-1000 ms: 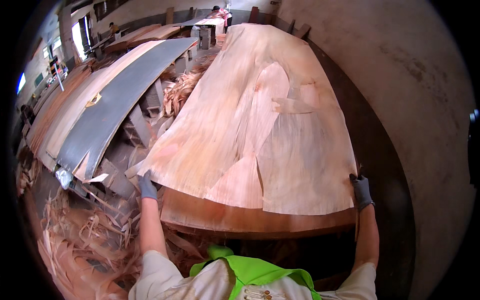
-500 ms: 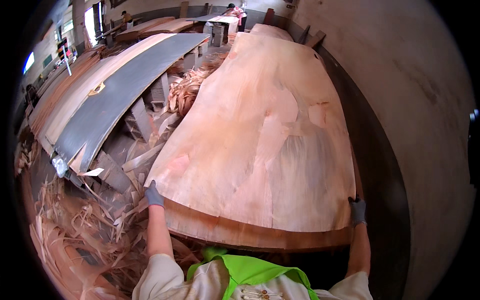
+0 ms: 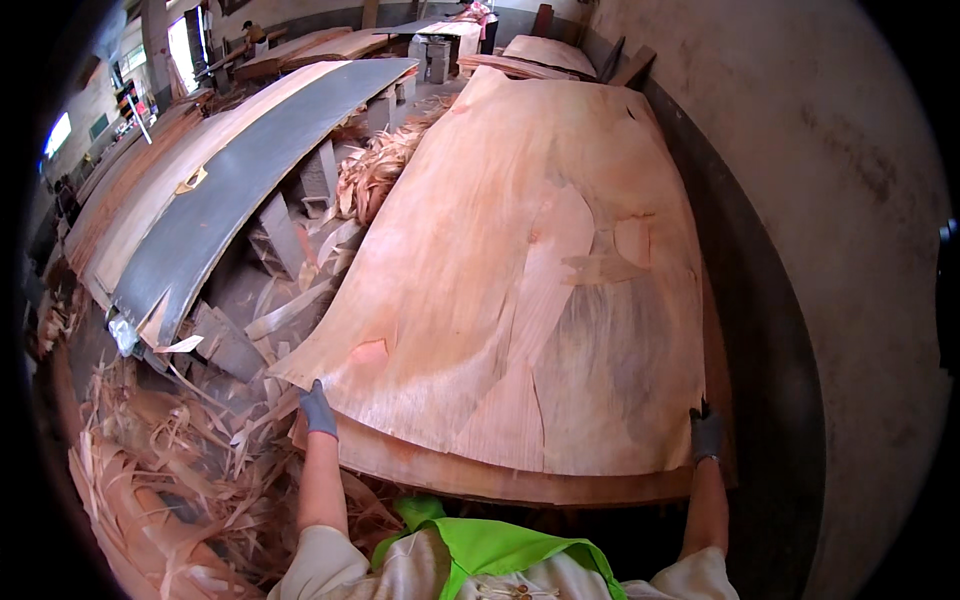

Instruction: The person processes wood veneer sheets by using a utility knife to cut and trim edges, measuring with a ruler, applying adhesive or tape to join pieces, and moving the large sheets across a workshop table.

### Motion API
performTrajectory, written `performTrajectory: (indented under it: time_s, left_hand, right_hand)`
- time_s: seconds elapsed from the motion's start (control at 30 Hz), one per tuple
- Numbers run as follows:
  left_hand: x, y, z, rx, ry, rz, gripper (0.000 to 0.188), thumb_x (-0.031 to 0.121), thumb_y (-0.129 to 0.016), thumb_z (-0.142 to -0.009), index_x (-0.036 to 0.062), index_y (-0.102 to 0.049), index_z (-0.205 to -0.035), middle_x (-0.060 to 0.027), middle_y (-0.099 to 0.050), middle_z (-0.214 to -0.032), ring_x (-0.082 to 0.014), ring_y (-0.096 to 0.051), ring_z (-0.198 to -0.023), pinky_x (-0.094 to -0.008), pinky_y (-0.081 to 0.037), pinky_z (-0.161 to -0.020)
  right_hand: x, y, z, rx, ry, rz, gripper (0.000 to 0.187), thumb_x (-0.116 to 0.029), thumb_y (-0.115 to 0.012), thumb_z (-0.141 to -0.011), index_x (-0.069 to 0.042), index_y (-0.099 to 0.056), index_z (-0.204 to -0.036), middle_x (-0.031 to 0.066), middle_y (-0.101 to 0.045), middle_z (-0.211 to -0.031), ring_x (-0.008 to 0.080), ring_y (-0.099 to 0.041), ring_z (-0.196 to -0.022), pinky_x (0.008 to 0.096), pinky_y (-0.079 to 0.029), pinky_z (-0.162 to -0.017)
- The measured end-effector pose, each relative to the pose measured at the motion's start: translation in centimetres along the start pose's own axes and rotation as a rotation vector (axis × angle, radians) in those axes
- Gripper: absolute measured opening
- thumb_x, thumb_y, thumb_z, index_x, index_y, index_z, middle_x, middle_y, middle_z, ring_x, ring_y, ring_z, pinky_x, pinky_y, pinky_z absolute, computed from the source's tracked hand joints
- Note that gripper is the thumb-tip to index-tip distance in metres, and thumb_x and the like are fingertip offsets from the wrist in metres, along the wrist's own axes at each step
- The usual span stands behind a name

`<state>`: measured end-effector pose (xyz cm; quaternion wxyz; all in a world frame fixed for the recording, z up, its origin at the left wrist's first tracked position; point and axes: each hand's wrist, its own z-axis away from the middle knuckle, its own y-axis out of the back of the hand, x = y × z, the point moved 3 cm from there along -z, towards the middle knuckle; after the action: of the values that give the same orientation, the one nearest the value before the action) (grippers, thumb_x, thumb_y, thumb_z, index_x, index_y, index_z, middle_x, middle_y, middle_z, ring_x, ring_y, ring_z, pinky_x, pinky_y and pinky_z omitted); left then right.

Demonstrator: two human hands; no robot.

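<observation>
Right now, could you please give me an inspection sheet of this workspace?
Surface: stack of boards beside the wall.
Job's things: large veneer sheet lying on top, with splits and patches.
Clutter: veneer scraps heaped on the floor at left.
Grips: left hand and right hand, both gloved, at the sheet's near corners; closure unclear.
Cables: nothing seen.
Surroundings: long grey table at left, more stacks behind.

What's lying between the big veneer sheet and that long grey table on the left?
In the head view, loose wood offcuts and curled veneer scraps litter the floor between the veneer sheet and the grey table.
</observation>
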<state>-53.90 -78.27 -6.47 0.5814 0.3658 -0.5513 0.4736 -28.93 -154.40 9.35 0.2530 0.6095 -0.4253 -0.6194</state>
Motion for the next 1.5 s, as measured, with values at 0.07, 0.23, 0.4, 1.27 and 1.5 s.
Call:
performTrajectory:
  time_s: [0.07, 0.23, 0.4, 1.27, 1.5]
  left_hand:
    - [-2.3, 2.2, -1.0, -0.016, 0.005, 0.031, 0.037, 0.006, -0.049, -0.088, -0.0062, -0.046, -0.123, -0.0138, -0.054, -0.121, -0.0240, -0.052, -0.107, -0.0327, -0.039, -0.093]
    - [-7.2, 3.7, -1.1, -0.071, 0.130, 0.021, 0.033, 0.012, -0.051, -0.086, -0.0048, -0.051, -0.115, -0.0154, -0.059, -0.111, -0.0271, -0.055, -0.100, -0.0351, -0.043, -0.089]
    - [-12.1, 5.2, 0.5, -0.132, -0.075, -0.416, 0.036, 0.012, -0.051, -0.084, -0.0028, -0.051, -0.117, -0.0144, -0.057, -0.112, -0.0289, -0.055, -0.098, -0.0343, -0.044, -0.086]
    - [-15.5, 5.8, 5.7, 0.072, 0.510, 0.436, 0.041, 0.018, -0.045, -0.089, 0.0074, -0.044, -0.128, -0.0105, -0.052, -0.121, -0.0273, -0.053, -0.107, -0.0414, -0.046, -0.089]
    - [-17.4, 9.8, 3.6, 0.234, 0.490, 0.197, 0.051, 0.023, -0.056, -0.079, 0.0080, -0.045, -0.126, -0.0090, -0.049, -0.122, -0.0237, -0.045, -0.111, -0.0395, -0.038, -0.094]
  right_hand:
    - [1.9, -1.8, -0.7, -0.053, -0.050, -0.034, 0.033, -0.019, -0.063, -0.082, 0.009, -0.058, -0.099, 0.0187, -0.064, -0.090, 0.0244, -0.061, -0.084, 0.0366, -0.046, -0.073]
    - [8.0, -4.0, -1.3, 0.049, -0.042, -0.194, 0.033, -0.017, -0.061, -0.084, 0.010, -0.057, -0.102, 0.0188, -0.064, -0.098, 0.0260, -0.060, -0.088, 0.0346, -0.045, -0.078]
    - [9.4, -4.6, -1.2, -0.093, -0.193, -0.070, 0.043, -0.017, -0.058, -0.086, 0.007, -0.048, -0.121, 0.0209, -0.054, -0.122, 0.0314, -0.053, -0.110, 0.0380, -0.040, -0.093]
    - [14.6, -6.7, 0.2, -0.202, -0.267, 0.045, 0.044, -0.024, -0.048, -0.092, 0.008, -0.048, -0.122, 0.0191, -0.055, -0.120, 0.0257, -0.053, -0.105, 0.0314, -0.040, -0.089]
    - [9.0, -7.3, 0.8, -0.393, -0.212, 0.101, 0.047, -0.024, -0.043, -0.095, 0.001, -0.039, -0.134, 0.0174, -0.047, -0.132, 0.0272, -0.050, -0.112, 0.0328, -0.037, -0.096]
